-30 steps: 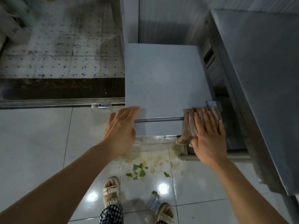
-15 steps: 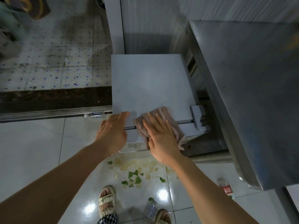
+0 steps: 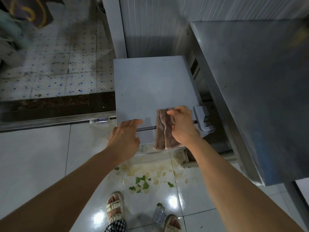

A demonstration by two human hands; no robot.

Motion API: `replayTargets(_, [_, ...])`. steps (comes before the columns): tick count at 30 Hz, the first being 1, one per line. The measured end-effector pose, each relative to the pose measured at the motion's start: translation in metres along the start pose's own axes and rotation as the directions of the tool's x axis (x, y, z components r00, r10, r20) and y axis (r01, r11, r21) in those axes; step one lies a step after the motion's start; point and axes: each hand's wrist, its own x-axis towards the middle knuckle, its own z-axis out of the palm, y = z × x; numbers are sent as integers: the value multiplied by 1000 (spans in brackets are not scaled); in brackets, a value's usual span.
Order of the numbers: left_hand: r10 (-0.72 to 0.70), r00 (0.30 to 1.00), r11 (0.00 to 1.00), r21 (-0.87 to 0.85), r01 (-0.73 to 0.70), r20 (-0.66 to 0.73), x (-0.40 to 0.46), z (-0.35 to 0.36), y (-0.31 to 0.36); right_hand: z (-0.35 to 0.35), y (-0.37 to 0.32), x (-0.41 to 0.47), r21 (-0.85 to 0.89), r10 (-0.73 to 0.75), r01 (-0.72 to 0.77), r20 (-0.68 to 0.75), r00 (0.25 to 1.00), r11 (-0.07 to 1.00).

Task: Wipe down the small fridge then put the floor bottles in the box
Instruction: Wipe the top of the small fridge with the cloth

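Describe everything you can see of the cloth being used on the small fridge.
The cloth is a brownish-pink, terry-looking rag, folded or bunched into two long lobes. It drapes over the front top edge of the small fridge, its lower end hanging down the front. The right hand grips it from above, fingers curled over its upper part. The left hand rests beside it on the fridge edge, not touching the cloth.
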Motion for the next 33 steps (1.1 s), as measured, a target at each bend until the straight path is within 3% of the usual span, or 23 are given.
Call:
replayTargets(5, [-66, 997, 981, -181, 70, 25, 1, -4, 11, -32, -3, -8, 182, -51, 71, -114, 992, 981])
replayTargets(7, [-100, 993, 936, -334, 113, 56, 6, -9, 21, -48, -7, -18, 291, -72, 121, -175, 982, 949])
replayTargets(11, [-187, 972, 676, -700, 231, 141, 13, -31, 49, -82, -24, -35, 458, -139, 236, -235, 962, 857])
replayTargets(13, [-118, 977, 566, -796, 214, 179, 11, -46, 62, -99, -36, -40, 515, -179, 274, -226, 958, 812])
replayTargets(15, [-115, 986, 502, -849, 162, 120, 7, -60, 72, -112, -45, -42, 534, -201, 276, -195, 960, 799])
replayTargets(19, [-195, 981, 558, -824, 96, -18, 4, -94, 80, -128, -55, -41, 576, -172, 219, -135, 976, 787])
replayTargets(22, [-144, 987, 592, -806, 24, -77, 0, -122, 78, -131, -67, -38, 720, -9, 52, -64, 998, 692])
replayTargets(24, [-109, 990, 605, -796, -2, -85, -1, -140, 74, -129, -78, -35, 825, 98, -146, 109, 989, 546])
replayTargets(27, [-103, 991, 564, -825, -11, -84, 2, -162, 66, -124, -95, -32, 916, -41, -401, 400, 916, -30])
replayTargets(28, [-103, 991, 552, -834, -14, -85, 3, -169, 63, -123, -100, -32, 893, -104, -432, 421, 901, -128])
replayTargets(31, [-100, 988, 587, -809, -38, -119, 9, -184, 49, -123, -111, -31, 895, -132, -402, 382, 914, -194])
replayTargets(33, [-137, 980, 652, -758, -23, -147, 17, -189, 39, -129, -112, -28, 936, -86, -317, 307, 948, -154])
